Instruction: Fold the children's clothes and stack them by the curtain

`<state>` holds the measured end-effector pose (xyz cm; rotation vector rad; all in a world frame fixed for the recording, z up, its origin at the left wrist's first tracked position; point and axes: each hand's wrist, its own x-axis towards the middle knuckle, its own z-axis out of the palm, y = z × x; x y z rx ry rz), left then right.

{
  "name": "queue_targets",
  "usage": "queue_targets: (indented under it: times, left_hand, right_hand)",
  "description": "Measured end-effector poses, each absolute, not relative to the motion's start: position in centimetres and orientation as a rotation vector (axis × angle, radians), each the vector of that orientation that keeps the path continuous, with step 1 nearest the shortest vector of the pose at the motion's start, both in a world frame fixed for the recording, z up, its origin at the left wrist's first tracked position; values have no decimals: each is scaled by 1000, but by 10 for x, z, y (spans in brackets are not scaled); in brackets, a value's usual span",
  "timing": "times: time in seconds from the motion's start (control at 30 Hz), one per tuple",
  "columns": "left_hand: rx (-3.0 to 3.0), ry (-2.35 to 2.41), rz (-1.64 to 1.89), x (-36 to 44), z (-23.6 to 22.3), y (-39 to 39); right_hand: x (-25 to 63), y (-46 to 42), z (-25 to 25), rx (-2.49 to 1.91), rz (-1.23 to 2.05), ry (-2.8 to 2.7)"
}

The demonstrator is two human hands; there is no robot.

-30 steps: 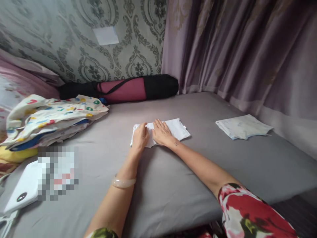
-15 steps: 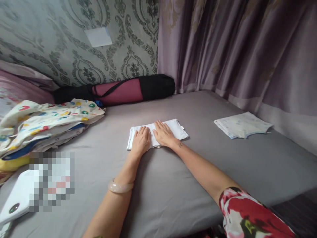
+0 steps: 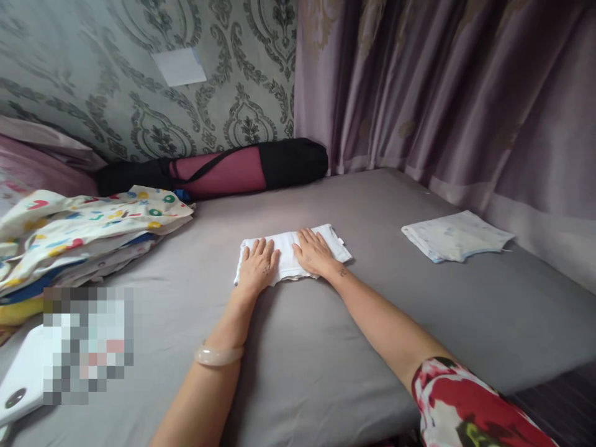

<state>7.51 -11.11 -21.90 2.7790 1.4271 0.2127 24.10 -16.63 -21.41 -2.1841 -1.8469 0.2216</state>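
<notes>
Left hand (image 3: 259, 266) and right hand (image 3: 315, 251): palms down, fingers extended, 2 forearms converging forward from the bed's near edge.

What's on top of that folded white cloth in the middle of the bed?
The left hand and right hand lie flat on the white cloth. Whatever is beneath their palms is covered and can't be seen.

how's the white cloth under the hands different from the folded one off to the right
The white cloth looks plain, while the patterned cloth has faint marks and a bluish edge. The left hand and right hand rest flat on the white cloth; neither touches the patterned cloth. Both cloths lie folded on the grey sheet.
</notes>
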Motion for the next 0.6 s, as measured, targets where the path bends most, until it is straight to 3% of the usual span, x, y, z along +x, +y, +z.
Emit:
queue_targets:
  times: [0.27, 0.6]
  left_hand:
    - [2761, 1594, 612, 64, -218, -106]
    - [2582, 1630, 245, 61, -225, -96]
  right_hand:
    - [264, -165, -212, -2332, 56, -1628]
    - [273, -164, -222, -2369, 179, -1593]
